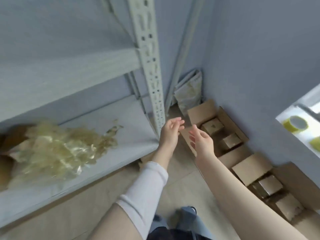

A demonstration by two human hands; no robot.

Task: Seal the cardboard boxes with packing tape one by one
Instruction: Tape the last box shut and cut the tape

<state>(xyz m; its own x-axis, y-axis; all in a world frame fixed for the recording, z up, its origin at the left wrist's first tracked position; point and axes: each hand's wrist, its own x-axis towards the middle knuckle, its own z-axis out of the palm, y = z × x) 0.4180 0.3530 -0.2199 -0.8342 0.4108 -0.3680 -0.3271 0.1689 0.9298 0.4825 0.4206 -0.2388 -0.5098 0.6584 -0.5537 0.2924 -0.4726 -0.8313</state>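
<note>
- Far left of the pale perforated steel upright (pixel 152 75), a heap of crumpled yellowish clear tape scraps (pixel 57 149) lies on the grey shelf board (pixel 124 129), partly over a brown cardboard piece (pixel 10 141). It looks like waste dumped clear of the work.
- Just right of the upright's foot, the left hand (pixel 170 131) hangs over the floor with its fingers loose and slightly bent, grasping nothing.
- Behind it, close to the upright's base, a folded pale plastic bag (pixel 190 89) leans in the wall corner.
- A little further right of the upright, the right hand (pixel 201 141) faces the left one, palm inward and also empty. The hands are held apart, likely so they can take a box from both sides.
- Right of the upright, past the hands, an open brown cardboard carton (pixel 200 110) stands against the wall with its flaps up. It holds small brown cardboard boxes (pixel 212 126), the things to be sealed. Blur hides whether they are already taped.
- Further right of the upright and nearer the person, a second open brown carton (pixel 251 168) holds more small boxes (pixel 270 185).
- Far right of the upright, a roll of yellowish packing tape (pixel 295 124) sits on a white ledge (pixel 282 118), well apart from both hands. A second yellowish roll (pixel 315 143) shows at the frame edge. I judge that a box gets fetched first and the tape after.
</note>
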